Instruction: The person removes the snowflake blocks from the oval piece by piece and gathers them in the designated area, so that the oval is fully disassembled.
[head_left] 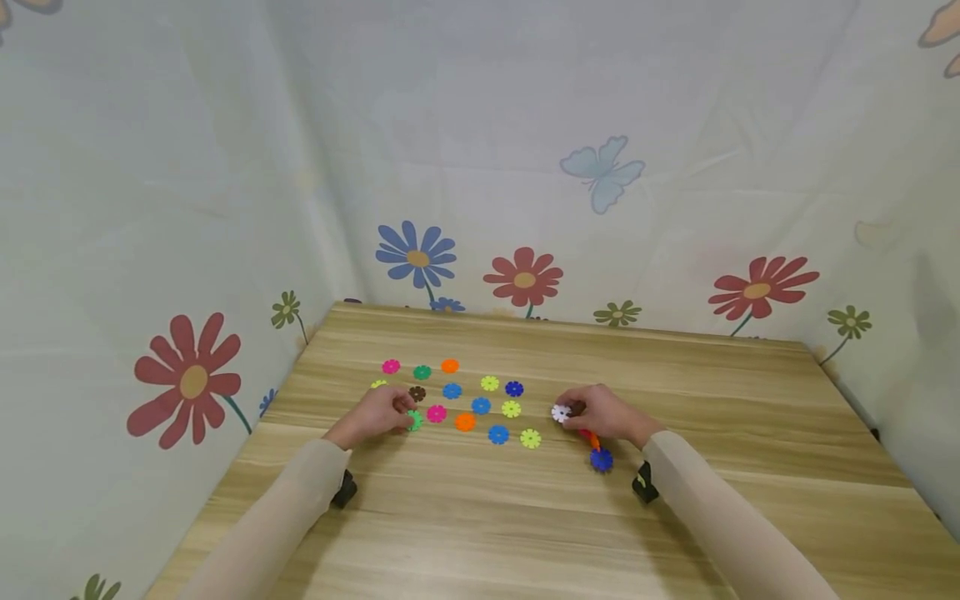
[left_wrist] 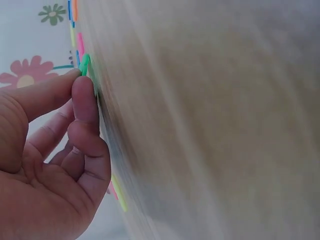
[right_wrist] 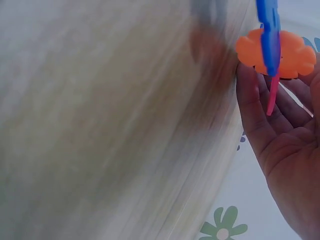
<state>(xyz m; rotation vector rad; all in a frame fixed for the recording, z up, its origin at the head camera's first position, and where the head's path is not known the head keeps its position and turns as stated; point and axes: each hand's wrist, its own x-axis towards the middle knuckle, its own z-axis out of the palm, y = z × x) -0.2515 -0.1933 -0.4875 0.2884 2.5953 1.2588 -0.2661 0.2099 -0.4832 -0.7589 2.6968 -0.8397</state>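
Note:
My left hand (head_left: 377, 412) pinches a bright green notched plastic disc (left_wrist: 85, 63) between thumb and fingertip, low over the tabletop at the left end of the loose discs. To the right, my right hand (head_left: 606, 412) holds a short chain of interlocked discs. A white disc (head_left: 559, 413) sticks out at its fingertips, and a dark blue disc (head_left: 602, 460) hangs at the near end. Between them, in the right wrist view, an orange disc (right_wrist: 296, 54) and a pink disc (right_wrist: 272, 97) show edge to edge. Fingers hide part of the chain.
Several loose discs lie flat between the hands, among them an orange disc (head_left: 465, 422), a blue disc (head_left: 498, 435) and a yellow-green disc (head_left: 530, 438). A brown disc (head_left: 417, 393) lies beside the left fingers. Flower-printed cloth (head_left: 480, 167) stands behind the wooden table (head_left: 480, 525).

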